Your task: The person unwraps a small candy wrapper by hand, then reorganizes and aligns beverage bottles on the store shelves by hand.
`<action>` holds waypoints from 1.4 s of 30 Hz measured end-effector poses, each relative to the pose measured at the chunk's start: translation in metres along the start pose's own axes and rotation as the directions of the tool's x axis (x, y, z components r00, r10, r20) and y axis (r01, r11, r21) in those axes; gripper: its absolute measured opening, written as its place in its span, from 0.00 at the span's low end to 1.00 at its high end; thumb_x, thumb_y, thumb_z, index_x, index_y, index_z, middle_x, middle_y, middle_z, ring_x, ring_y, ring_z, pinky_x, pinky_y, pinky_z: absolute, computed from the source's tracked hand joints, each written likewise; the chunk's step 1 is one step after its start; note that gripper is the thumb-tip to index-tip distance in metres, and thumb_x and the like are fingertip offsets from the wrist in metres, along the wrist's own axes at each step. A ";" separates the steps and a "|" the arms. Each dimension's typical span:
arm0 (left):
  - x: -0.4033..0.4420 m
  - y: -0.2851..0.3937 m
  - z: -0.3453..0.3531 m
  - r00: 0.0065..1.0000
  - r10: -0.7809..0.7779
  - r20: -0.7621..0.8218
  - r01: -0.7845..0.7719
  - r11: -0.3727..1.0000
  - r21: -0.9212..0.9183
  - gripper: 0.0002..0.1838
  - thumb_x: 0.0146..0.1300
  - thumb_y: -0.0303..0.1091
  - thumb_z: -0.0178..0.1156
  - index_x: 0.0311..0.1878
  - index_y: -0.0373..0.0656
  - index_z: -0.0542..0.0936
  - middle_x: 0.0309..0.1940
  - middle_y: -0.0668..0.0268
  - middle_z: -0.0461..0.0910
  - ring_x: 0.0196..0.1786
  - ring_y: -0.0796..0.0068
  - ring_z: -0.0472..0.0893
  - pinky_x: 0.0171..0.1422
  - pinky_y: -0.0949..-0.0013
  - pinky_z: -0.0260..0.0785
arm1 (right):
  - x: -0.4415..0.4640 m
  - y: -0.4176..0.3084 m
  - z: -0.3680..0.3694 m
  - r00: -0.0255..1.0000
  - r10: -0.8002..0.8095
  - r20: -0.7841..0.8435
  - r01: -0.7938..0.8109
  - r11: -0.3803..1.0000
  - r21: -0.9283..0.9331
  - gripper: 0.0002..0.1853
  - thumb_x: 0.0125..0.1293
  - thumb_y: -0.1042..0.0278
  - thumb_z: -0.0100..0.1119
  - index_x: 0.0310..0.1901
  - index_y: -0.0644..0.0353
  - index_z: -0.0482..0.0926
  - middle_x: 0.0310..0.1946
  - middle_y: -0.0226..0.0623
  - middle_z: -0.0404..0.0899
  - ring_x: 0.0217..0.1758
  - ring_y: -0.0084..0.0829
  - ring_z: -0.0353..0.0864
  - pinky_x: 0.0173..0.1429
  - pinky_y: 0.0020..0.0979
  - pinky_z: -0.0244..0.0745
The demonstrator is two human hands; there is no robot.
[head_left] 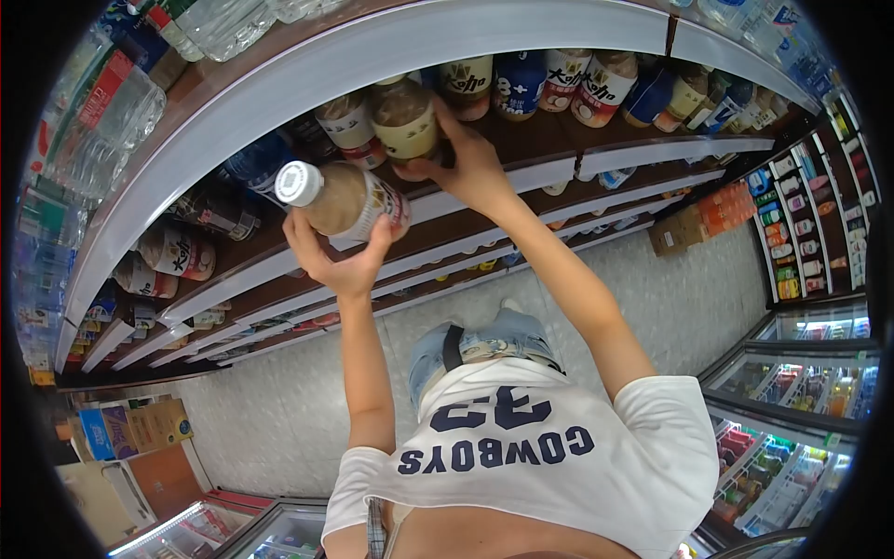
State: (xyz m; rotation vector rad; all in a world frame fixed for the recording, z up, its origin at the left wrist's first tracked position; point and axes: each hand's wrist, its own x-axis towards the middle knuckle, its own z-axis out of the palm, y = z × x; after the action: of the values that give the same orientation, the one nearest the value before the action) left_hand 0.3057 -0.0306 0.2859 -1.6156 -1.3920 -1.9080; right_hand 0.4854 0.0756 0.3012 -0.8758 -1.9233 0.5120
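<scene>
A white-capped bottle of light brown drink (349,200) is in my left hand (340,265), tilted in front of the shelf, its cap toward the upper left. My fingers and thumb wrap round its lower side. Farther right, my right hand (470,163) reaches onto the shelf, thumb and fingers round a brown bottle with a pale yellow label (407,126). That bottle stands among others. Left of it is a bottle with a white and red label (351,130), and to its right one with a dark-lettered label (466,84).
The curved shelf edge (372,74) runs above my hands, with large clear bottles (121,121) at the upper left. Lower shelves (531,177) continue below. Cardboard boxes (677,233) sit on the floor at right. Glass-fronted coolers (792,382) stand at the lower right.
</scene>
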 end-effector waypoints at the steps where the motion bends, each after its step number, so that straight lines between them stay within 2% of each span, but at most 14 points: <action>1: -0.002 0.001 -0.002 0.999 -0.010 0.034 0.011 0.999 -0.046 0.49 0.37 0.37 0.80 0.63 0.28 0.68 0.54 0.52 0.69 0.54 0.58 0.76 0.53 0.62 0.73 | 0.001 -0.009 0.007 0.999 0.040 0.017 -0.040 0.999 -0.014 0.52 0.54 0.53 0.74 0.74 0.60 0.53 0.54 0.55 0.77 0.56 0.54 0.78 0.58 0.43 0.74; 5: -0.012 0.002 -0.005 0.990 -0.105 0.098 0.120 0.980 -0.160 0.50 0.37 0.37 0.79 0.65 0.28 0.67 0.55 0.53 0.67 0.56 0.59 0.75 0.58 0.61 0.72 | -0.006 -0.014 0.034 0.990 0.011 -0.144 -0.026 0.995 -0.099 0.51 0.53 0.54 0.75 0.74 0.59 0.54 0.57 0.55 0.75 0.58 0.53 0.76 0.60 0.43 0.73; 11: -0.020 0.002 -0.005 0.963 -0.216 0.159 0.252 0.931 -0.264 0.49 0.38 0.33 0.79 0.65 0.29 0.66 0.55 0.55 0.67 0.57 0.61 0.75 0.59 0.62 0.73 | -0.026 0.004 0.012 0.984 0.090 -0.156 -0.094 0.995 -0.015 0.41 0.56 0.58 0.74 0.69 0.59 0.65 0.60 0.48 0.75 0.58 0.41 0.78 0.62 0.39 0.71; 13: -0.023 0.003 -0.008 0.958 -0.215 0.188 0.257 0.935 -0.243 0.49 0.38 0.33 0.79 0.65 0.30 0.67 0.55 0.55 0.67 0.57 0.61 0.75 0.58 0.62 0.74 | -0.028 0.011 -0.015 0.966 0.066 -0.252 -0.095 0.990 -0.107 0.25 0.59 0.64 0.70 0.57 0.62 0.77 0.52 0.43 0.81 0.53 0.36 0.80 0.60 0.35 0.72; 15: -0.026 0.003 -0.007 0.956 -0.210 0.204 0.257 0.937 -0.237 0.49 0.37 0.34 0.79 0.65 0.31 0.67 0.54 0.56 0.68 0.55 0.62 0.76 0.54 0.63 0.75 | -0.013 0.019 -0.045 0.925 -0.142 -0.353 0.036 0.956 -0.290 0.17 0.61 0.66 0.69 0.51 0.61 0.81 0.43 0.40 0.83 0.50 0.36 0.81 0.56 0.34 0.73; 17: -0.032 0.005 -0.004 0.949 -0.227 0.217 0.279 0.927 -0.251 0.48 0.38 0.35 0.79 0.65 0.32 0.68 0.54 0.56 0.69 0.55 0.63 0.76 0.53 0.64 0.75 | 0.016 0.003 -0.071 0.916 -0.191 -0.353 0.066 0.939 -0.338 0.13 0.61 0.68 0.67 0.47 0.59 0.82 0.41 0.40 0.84 0.48 0.37 0.82 0.52 0.35 0.74; 18: -0.033 0.007 -0.001 0.942 -0.241 0.235 0.300 0.917 -0.263 0.48 0.38 0.35 0.79 0.65 0.32 0.68 0.54 0.56 0.69 0.55 0.63 0.76 0.52 0.64 0.75 | 0.036 0.000 -0.080 0.908 -0.266 -0.323 0.163 0.936 -0.313 0.14 0.59 0.61 0.67 0.43 0.60 0.82 0.42 0.42 0.82 0.47 0.47 0.80 0.49 0.41 0.74; 21: -0.038 0.019 0.015 0.924 -0.262 0.278 0.343 0.890 -0.300 0.47 0.38 0.36 0.79 0.64 0.32 0.69 0.53 0.57 0.70 0.54 0.64 0.76 0.51 0.65 0.75 | 0.092 0.007 -0.084 0.957 -0.290 0.011 0.237 0.758 -0.608 0.23 0.59 0.54 0.67 0.50 0.61 0.78 0.39 0.45 0.83 0.44 0.48 0.82 0.48 0.44 0.77; 24: -0.043 0.035 0.043 0.924 -0.272 0.268 0.357 0.863 -0.357 0.47 0.37 0.38 0.80 0.63 0.31 0.70 0.52 0.57 0.70 0.53 0.64 0.76 0.48 0.66 0.76 | 0.128 0.014 -0.072 0.970 -0.192 0.152 0.245 0.738 -0.628 0.23 0.59 0.54 0.67 0.51 0.61 0.78 0.39 0.46 0.83 0.44 0.48 0.82 0.48 0.44 0.77; 28: -0.047 0.041 0.066 0.936 -0.266 0.231 0.330 0.891 -0.311 0.47 0.38 0.37 0.79 0.64 0.33 0.70 0.53 0.58 0.69 0.54 0.65 0.75 0.49 0.66 0.76 | 0.149 0.018 -0.073 0.959 -0.172 0.225 0.275 0.752 -0.599 0.24 0.59 0.54 0.67 0.51 0.61 0.78 0.39 0.46 0.83 0.45 0.48 0.82 0.48 0.44 0.77; 31: -0.050 0.042 0.082 0.916 -0.368 0.157 0.400 0.844 -0.356 0.46 0.39 0.36 0.78 0.64 0.34 0.69 0.53 0.59 0.68 0.55 0.65 0.75 0.49 0.66 0.76 | 0.158 0.021 -0.081 0.946 -0.180 0.270 0.307 0.763 -0.569 0.24 0.59 0.53 0.67 0.51 0.61 0.78 0.40 0.46 0.83 0.45 0.48 0.82 0.48 0.44 0.77; 36: -0.052 0.046 0.102 0.934 -0.358 -0.004 0.335 0.877 -0.345 0.45 0.41 0.32 0.73 0.66 0.35 0.67 0.54 0.57 0.66 0.59 0.61 0.72 0.65 0.59 0.65 | 0.175 0.024 -0.084 0.923 -0.202 0.328 0.354 0.782 -0.513 0.25 0.59 0.53 0.67 0.52 0.60 0.77 0.40 0.46 0.83 0.45 0.48 0.82 0.49 0.44 0.77; 39: -0.050 0.057 0.109 0.937 -0.319 -0.142 0.295 0.941 -0.166 0.46 0.39 0.32 0.70 0.66 0.35 0.66 0.54 0.56 0.66 0.59 0.59 0.71 0.65 0.57 0.64 | 0.176 0.023 -0.080 0.910 -0.212 0.357 0.375 0.791 -0.483 0.25 0.59 0.53 0.67 0.52 0.60 0.77 0.40 0.46 0.83 0.45 0.48 0.82 0.49 0.44 0.77; 42: -0.049 0.053 0.110 0.934 -0.298 -0.197 0.278 0.953 -0.124 0.46 0.38 0.33 0.69 0.67 0.34 0.65 0.54 0.55 0.66 0.58 0.57 0.71 0.65 0.56 0.64 | 0.178 0.022 -0.075 0.898 -0.213 0.385 0.385 0.803 -0.454 0.25 0.59 0.52 0.67 0.52 0.60 0.77 0.40 0.46 0.83 0.46 0.48 0.82 0.49 0.44 0.77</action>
State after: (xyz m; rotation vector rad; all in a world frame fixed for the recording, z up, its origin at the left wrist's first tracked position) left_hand 0.4269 0.0126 0.2592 -1.2496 -1.5357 -2.2673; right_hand 0.5038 0.2233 0.4261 -0.8203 -2.5094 -0.0921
